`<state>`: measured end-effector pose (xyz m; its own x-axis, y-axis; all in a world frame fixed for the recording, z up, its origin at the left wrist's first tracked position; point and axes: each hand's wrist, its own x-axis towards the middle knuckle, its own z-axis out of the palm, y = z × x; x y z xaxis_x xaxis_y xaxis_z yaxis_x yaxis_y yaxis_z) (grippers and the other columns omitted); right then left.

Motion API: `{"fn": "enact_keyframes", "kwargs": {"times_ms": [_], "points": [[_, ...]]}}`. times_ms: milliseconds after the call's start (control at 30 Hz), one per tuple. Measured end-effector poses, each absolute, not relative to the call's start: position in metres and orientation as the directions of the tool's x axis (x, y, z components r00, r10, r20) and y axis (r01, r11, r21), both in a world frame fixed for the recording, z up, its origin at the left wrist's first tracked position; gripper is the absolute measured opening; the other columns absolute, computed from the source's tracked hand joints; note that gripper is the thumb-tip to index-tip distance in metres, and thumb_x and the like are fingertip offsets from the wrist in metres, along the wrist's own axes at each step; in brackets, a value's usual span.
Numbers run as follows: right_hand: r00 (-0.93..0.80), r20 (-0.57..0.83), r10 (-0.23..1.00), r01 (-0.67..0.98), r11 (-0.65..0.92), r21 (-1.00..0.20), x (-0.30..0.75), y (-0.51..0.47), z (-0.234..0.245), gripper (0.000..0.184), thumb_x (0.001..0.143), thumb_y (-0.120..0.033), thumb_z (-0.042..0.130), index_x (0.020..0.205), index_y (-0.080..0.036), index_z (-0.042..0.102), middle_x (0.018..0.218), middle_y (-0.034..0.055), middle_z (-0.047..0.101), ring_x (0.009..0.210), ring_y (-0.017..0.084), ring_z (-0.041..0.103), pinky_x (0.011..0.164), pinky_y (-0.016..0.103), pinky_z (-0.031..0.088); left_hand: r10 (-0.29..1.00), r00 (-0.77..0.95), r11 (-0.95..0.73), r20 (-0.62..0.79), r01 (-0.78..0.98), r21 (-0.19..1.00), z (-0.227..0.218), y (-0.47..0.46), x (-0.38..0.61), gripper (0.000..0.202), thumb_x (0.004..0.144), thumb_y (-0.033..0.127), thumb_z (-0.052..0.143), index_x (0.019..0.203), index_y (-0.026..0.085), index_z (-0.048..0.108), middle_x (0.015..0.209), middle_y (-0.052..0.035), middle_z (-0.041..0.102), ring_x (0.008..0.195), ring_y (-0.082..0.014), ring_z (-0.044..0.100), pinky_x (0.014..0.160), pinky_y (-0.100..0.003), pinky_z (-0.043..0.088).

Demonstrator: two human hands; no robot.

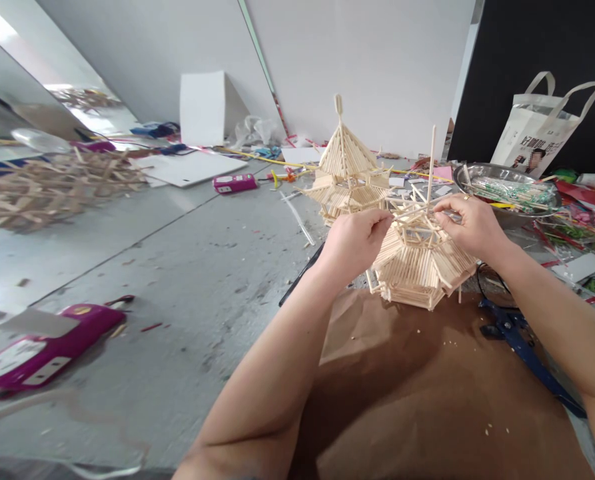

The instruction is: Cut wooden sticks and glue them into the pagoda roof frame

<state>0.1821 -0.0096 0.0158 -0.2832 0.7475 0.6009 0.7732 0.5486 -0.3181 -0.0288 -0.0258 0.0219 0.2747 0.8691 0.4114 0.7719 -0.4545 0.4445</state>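
A small pavilion model of thin wooden sticks [412, 267] stands at the back of a brown paper sheet, with a sloping many-sided roof and an open top. One long stick [433, 160] rises upright from that top. My left hand [357, 240] is closed at the model's upper left, its fingertips pinching the end of a thin stick. On the right side of the top, my right hand [470, 223] is closed in a pinch at stick ends, close to the upright one; its fingertips are partly hidden. Behind stands a second stick pavilion [346, 167] with a pointed roof.
Brown paper [427, 400] covers the near table. Blue pliers-like tool [522, 347] lies beneath my right forearm. A metal bowl [507, 190] of wrapped sticks and a white bag [534, 137] stand at right. Purple power strips [62, 347] and a stick pile [57, 187] lie left.
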Motion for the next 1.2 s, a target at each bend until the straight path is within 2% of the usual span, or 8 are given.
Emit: {"fn": "enact_keyframes", "kwargs": {"times_ms": [467,633,900,1200], "points": [[-0.274,0.608,0.745,0.771,0.548,-0.325,0.1834,-0.0101,0.0145,0.018,0.077,-0.026,0.050,0.082,-0.018,0.066,0.086,0.0053,0.068,0.082,0.019,0.061,0.074,0.034,0.045,0.866,0.248,-0.452,0.435,0.760,0.466,0.0205,-0.0242,-0.0272,0.029,0.082,0.026,0.041,0.087,0.015,0.067,0.072,-0.0047,0.067,0.063,-0.0143,0.056,0.060,-0.024,0.039],[-0.257,0.606,0.752,0.774,0.536,-0.337,0.1839,-0.0118,0.0153,0.019,0.077,-0.026,0.050,0.081,-0.018,0.066,0.085,0.0057,0.069,0.079,0.020,0.061,0.071,0.033,0.045,0.876,0.213,-0.433,0.433,0.743,0.511,0.0195,-0.0250,-0.0263,0.024,0.077,0.023,0.043,0.085,0.014,0.063,0.052,0.0020,0.052,0.049,-0.0100,0.044,0.054,-0.023,0.036],[-0.249,0.602,0.759,0.779,0.526,-0.341,0.1845,-0.0119,0.0147,0.019,0.076,-0.026,0.050,0.081,-0.017,0.066,0.087,0.0065,0.068,0.079,0.019,0.060,0.069,0.032,0.045,0.880,0.182,-0.414,0.440,0.748,0.519,0.0195,-0.0265,-0.0261,0.020,0.068,0.018,0.042,0.082,0.015,0.057,0.049,0.0049,0.044,0.048,-0.0099,0.040,0.054,-0.024,0.034],[-0.251,0.591,0.766,0.788,0.517,-0.335,0.1850,-0.0123,0.0142,0.019,0.077,-0.025,0.050,0.082,-0.017,0.066,0.086,0.0065,0.069,0.079,0.020,0.060,0.071,0.033,0.045,0.853,0.217,-0.450,0.474,0.766,0.459,0.0195,-0.0266,-0.0266,0.010,0.069,0.018,0.041,0.069,0.017,0.051,0.057,0.0004,0.053,0.053,-0.0112,0.046,0.054,-0.024,0.034]]}}
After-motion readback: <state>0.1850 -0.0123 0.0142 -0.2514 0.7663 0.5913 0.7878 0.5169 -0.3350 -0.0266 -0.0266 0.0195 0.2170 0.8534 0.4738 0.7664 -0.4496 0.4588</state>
